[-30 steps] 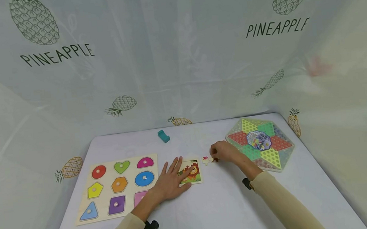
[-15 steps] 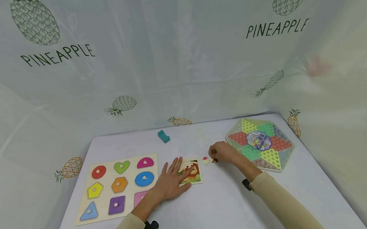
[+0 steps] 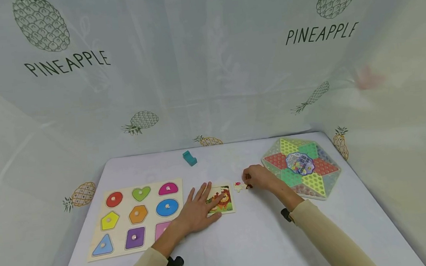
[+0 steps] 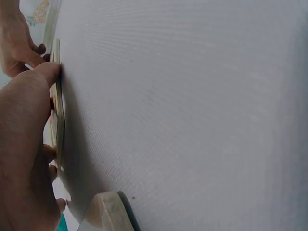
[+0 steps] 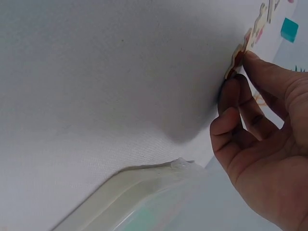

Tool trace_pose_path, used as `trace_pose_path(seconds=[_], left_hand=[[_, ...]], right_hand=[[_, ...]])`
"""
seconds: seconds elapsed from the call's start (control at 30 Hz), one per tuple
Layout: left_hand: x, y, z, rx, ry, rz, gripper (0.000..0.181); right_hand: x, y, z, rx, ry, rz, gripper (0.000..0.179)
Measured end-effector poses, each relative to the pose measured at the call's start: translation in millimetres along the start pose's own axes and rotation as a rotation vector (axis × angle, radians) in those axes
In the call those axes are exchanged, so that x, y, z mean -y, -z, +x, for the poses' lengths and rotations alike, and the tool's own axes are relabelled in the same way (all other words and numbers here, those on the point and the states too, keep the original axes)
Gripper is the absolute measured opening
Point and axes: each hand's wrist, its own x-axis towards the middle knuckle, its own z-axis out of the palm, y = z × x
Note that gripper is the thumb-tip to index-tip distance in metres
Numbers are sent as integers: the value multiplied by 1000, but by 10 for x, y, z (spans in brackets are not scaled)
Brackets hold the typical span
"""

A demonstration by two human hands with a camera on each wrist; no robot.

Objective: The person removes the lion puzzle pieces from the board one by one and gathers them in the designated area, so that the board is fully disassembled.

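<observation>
My left hand [image 3: 197, 213] lies flat with spread fingers over a small picture puzzle board [image 3: 227, 205] that shows a lion; part of the board is hidden under the palm. To the right of it, my right hand [image 3: 258, 176] pinches a small brown and cream puzzle piece [image 5: 237, 58] between thumb and fingers, low at the tabletop. Just left of that piece lies another puzzle piece [image 3: 238, 186], pale with a pink spot. In the left wrist view the board's edge [image 4: 58, 115] shows under the left hand's fingers.
A wooden shape board [image 3: 123, 238] with knobbed coloured shapes lies at the left, partly under the left forearm. The wrapped hexagonal star-pattern game board [image 3: 301, 163] is right of the right hand. A teal block [image 3: 190, 158] stands near the table's back edge.
The right hand has shifted very slightly to the left with the puzzle piece in its fingers. The left hand stays in place on the puzzle board.
</observation>
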Motion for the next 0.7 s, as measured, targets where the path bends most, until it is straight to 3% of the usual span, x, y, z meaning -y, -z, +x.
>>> trace_pose_path(seconds=[0.7], left_hand=[[-10, 21, 7, -22, -10, 35, 65]], right_hand=[[7, -29, 5, -8, -46, -6, 9]])
